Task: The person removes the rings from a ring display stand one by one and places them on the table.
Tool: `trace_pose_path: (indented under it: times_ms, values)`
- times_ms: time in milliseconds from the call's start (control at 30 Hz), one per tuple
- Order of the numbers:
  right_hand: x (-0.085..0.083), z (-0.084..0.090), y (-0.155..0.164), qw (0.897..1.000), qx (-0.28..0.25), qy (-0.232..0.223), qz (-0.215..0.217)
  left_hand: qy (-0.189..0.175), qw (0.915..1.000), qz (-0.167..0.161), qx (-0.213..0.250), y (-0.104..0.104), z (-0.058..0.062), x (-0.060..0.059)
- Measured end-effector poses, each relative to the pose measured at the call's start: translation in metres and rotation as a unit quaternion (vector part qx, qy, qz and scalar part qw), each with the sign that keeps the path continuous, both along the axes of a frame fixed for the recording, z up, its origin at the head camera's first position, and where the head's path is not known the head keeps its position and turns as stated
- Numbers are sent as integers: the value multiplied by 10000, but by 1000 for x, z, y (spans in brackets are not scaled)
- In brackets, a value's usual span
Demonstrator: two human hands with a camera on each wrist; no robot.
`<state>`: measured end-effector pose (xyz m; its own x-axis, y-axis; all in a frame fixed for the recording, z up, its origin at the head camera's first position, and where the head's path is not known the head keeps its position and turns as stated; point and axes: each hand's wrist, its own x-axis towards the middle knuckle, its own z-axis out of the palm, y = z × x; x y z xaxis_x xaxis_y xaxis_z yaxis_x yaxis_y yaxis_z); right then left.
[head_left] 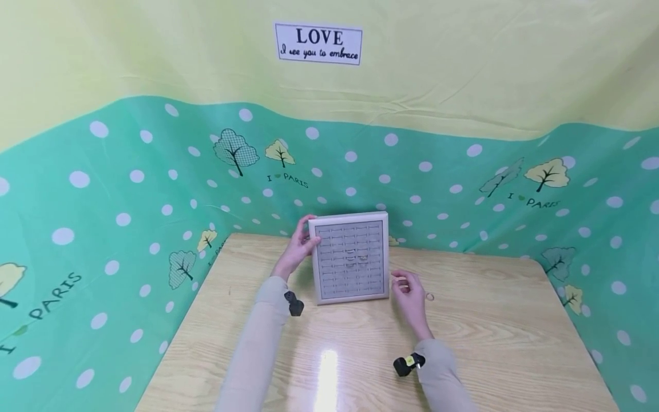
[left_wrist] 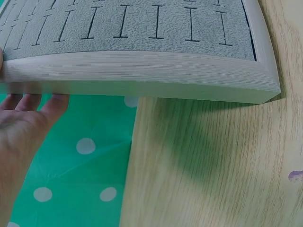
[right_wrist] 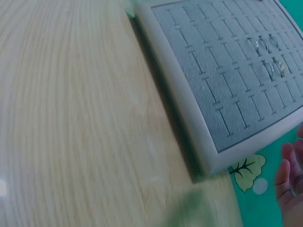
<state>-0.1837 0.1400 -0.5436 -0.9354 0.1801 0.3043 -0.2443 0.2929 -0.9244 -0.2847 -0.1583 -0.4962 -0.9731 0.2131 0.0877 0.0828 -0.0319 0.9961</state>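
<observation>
Gripping an upright ring display tray (head_left: 336,286), the left hand (head_left: 296,250) risked toppling it by slipping, as the empty, relaxed right hand (head_left: 410,293) risked nudging a loose ring (head_left: 429,300).

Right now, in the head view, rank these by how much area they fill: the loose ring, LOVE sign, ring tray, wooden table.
Largest to smallest:
Wooden table
Ring tray
LOVE sign
Loose ring, clearly tiniest

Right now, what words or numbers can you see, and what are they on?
"LOVE I see you to embrace": white label on yellow cloth.
"I PARIS", green heart between: green cloth, several times; one small copy is too blurred.
Yellow sticker on black wrist camera: too small.
Ring tray: nothing readable.
</observation>
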Motion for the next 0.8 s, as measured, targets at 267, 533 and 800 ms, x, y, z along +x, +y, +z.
trace_pose_path:
  times_ms: [267, 533, 800]
  values:
    - [3, 30, -24, 9999, 26, -10, 107, 27, 10000, -49, 26, 1, 1, 0]
    - [-26, 12, -33, 9988, 221, 416, 125, 53, 10000, -32, -8, 0, 0, -1]
    - [-42, 19, -43, 9962, 575, 535, 365, 72, 9999, -59, -68, -1, -1, 0]
